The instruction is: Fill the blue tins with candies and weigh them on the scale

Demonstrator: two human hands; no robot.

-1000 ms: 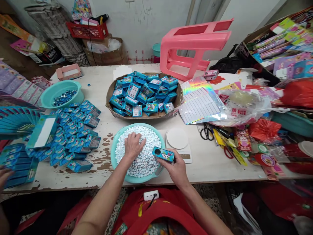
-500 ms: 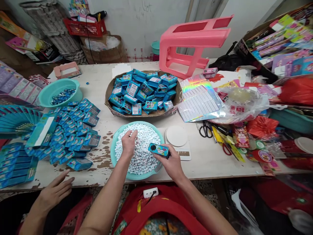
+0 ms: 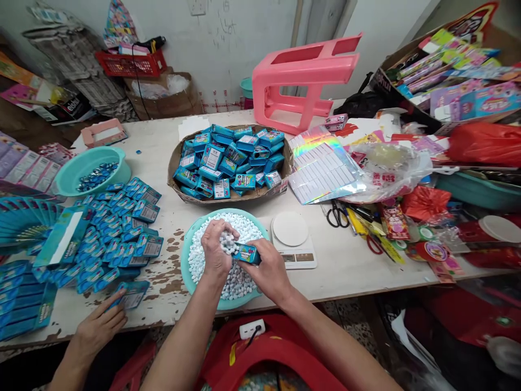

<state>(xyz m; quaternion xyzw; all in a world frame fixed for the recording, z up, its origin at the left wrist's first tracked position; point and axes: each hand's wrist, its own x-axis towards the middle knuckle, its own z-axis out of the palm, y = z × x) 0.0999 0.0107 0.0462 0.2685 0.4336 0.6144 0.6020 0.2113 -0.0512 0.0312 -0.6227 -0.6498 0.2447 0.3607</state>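
Observation:
My left hand [image 3: 216, 247] is cupped around a handful of white candies [image 3: 228, 240], held above the turquoise basin [image 3: 186, 271]. In my right hand [image 3: 271, 271] is a small blue candy box [image 3: 247, 253], its left end against the candies in my left palm. Loose white candies [image 3: 240, 282] fill the basin below both hands. Just beyond it, a cut-down cardboard box [image 3: 175, 182] holds many blue candy boxes [image 3: 228, 157]. A white kitchen scale [image 3: 290, 229] stands right of the basin.
A co-worker's hand [image 3: 100, 326] touches a blue box [image 3: 132, 295] at the left, beside rows of similar boxes [image 3: 109, 228]. A smaller turquoise bowl [image 3: 126, 171] holds shiny blue pieces. Scissors [image 3: 337, 214], holographic sheets [image 3: 323, 171] and a pink stool [image 3: 305, 70] are to the right.
My left hand has scooped up white candies and come up to the box. My right hand has brought the box left to meet it. The co-worker's hand has reached a blue box.

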